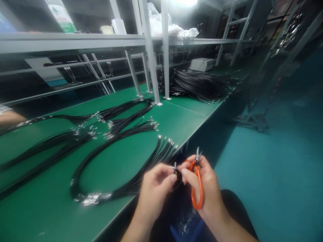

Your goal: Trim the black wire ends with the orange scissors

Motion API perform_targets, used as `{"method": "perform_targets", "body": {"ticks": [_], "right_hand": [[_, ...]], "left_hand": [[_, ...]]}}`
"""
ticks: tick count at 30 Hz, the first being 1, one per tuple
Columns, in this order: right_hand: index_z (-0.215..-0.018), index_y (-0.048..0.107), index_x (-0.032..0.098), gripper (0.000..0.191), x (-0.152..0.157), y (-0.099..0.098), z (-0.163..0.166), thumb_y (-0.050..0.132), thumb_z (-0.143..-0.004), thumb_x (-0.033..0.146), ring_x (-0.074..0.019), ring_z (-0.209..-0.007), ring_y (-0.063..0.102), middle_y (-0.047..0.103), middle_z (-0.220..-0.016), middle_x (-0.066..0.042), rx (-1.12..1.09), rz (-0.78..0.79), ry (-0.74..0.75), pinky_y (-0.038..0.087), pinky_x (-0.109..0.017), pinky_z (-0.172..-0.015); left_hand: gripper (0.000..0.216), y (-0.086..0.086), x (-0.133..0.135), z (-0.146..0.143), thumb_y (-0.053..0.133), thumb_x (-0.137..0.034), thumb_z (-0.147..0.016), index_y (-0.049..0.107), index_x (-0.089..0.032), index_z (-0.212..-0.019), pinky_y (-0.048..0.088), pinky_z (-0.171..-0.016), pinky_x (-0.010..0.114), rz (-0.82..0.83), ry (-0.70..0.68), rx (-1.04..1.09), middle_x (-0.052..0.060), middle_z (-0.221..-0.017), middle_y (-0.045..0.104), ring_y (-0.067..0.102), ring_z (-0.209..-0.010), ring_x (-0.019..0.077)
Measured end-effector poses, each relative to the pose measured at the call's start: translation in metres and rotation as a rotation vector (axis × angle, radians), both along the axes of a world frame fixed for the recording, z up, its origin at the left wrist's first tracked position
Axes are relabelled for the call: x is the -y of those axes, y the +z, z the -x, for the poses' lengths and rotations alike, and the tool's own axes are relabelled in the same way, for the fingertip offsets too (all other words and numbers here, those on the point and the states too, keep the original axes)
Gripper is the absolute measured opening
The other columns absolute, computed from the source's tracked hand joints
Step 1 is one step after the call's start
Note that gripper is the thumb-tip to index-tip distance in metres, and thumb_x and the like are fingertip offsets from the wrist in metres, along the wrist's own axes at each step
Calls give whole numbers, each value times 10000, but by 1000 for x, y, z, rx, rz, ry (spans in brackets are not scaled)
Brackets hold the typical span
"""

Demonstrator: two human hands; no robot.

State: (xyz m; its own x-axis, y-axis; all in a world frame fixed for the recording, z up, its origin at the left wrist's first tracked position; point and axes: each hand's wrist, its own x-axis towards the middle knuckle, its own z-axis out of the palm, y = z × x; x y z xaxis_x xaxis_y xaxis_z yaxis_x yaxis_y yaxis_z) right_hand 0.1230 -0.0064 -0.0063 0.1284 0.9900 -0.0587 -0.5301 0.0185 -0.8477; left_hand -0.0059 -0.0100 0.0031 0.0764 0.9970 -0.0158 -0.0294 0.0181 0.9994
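Just off the table's front edge, my left hand (157,186) pinches the end of a black cable (176,170) with a small metallic tip. Close beside it, my right hand (208,185) has its fingers wrapped round orange-handled scissors (198,188), blades pointing up and slightly parted. The fingertips of my right hand come close to the cable end; whether they touch it I cannot tell. A bundle of black cables (148,168) curves across the green table (113,166), its fanned ends beside my left hand. A silvery wrap (94,199) binds that bundle near the front edge.
More black cable bundles (47,148) lie to the left and behind. A large cable pile (202,84) sits at the back near a white box (202,64). White posts (151,60) carry a shelf above. A blue bin (188,230) is below my hands. Another person's arm (11,118) shows far left.
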Motion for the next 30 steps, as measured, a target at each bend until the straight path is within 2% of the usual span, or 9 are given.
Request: {"method": "perform_targets", "body": {"ticks": [4,7,10,13,17,21,23,26,30], "right_hand": [[-905,541,255,224,3,2,-4,670,-762,140,-118,-674,590,683,-849,11,265,-139,-123,481,-230,-618],[-947,568,262,227,3,1,-3,648,-782,127,-135,-704,610,690,-948,-18,489,-274,-137,502,-256,-642],[-949,575,259,249,0,-7,0,659,-767,113,-166,-762,647,695,-911,-16,607,-368,-143,520,-275,-658],[-941,571,256,278,-2,-14,1,643,-746,71,-180,-803,664,687,-865,-2,680,-468,-210,528,-272,-668],[-949,575,243,302,-3,-12,2,630,-738,34,-167,-755,659,671,-808,4,870,-671,-332,520,-255,-646],[-1002,542,221,333,-2,-12,-1,597,-754,7,-164,-718,642,652,-792,-8,914,-815,-403,513,-271,-650],[-1005,539,224,338,1,-17,-4,581,-755,1,-163,-719,637,644,-792,-10,943,-781,-400,511,-271,-654],[-1012,537,244,342,11,-24,-10,593,-748,33,-156,-711,629,638,-827,-10,936,-590,-302,516,-269,-658],[-997,532,238,354,28,-18,-14,629,-692,85,-155,-692,614,623,-834,-7,679,-204,94,522,-285,-668]], "left_hand": [[142,1,-2,1,680,-254,-768,611,-137,-726,386,-523,185,9,-4,5,-20,-645,553,463,-556,79],[143,2,-3,0,677,-247,-763,604,-134,-713,384,-527,191,19,-15,9,-17,-640,548,460,-558,83],[139,1,-2,1,677,-241,-757,602,-132,-714,382,-522,195,23,-25,14,-18,-632,544,453,-553,84],[133,0,-2,1,680,-243,-758,609,-135,-726,389,-524,193,11,-30,23,-19,-637,551,461,-561,86],[106,-2,0,0,678,-236,-767,625,-148,-743,412,-547,187,-25,-25,17,-19,-659,581,501,-582,88],[120,-3,1,-1,678,-241,-773,622,-149,-720,414,-528,174,-29,14,62,-23,-654,588,502,-558,75],[117,-5,1,1,681,-238,-773,620,-150,-724,419,-528,171,-29,28,97,-26,-657,590,505,-547,68],[114,-7,-2,5,687,-233,-771,620,-150,-732,433,-537,176,-24,32,128,-21,-680,606,522,-542,66],[98,-8,-5,7,690,-221,-772,626,-154,-741,451,-558,184,-44,58,134,-12,-720,634,544,-550,66]]}}
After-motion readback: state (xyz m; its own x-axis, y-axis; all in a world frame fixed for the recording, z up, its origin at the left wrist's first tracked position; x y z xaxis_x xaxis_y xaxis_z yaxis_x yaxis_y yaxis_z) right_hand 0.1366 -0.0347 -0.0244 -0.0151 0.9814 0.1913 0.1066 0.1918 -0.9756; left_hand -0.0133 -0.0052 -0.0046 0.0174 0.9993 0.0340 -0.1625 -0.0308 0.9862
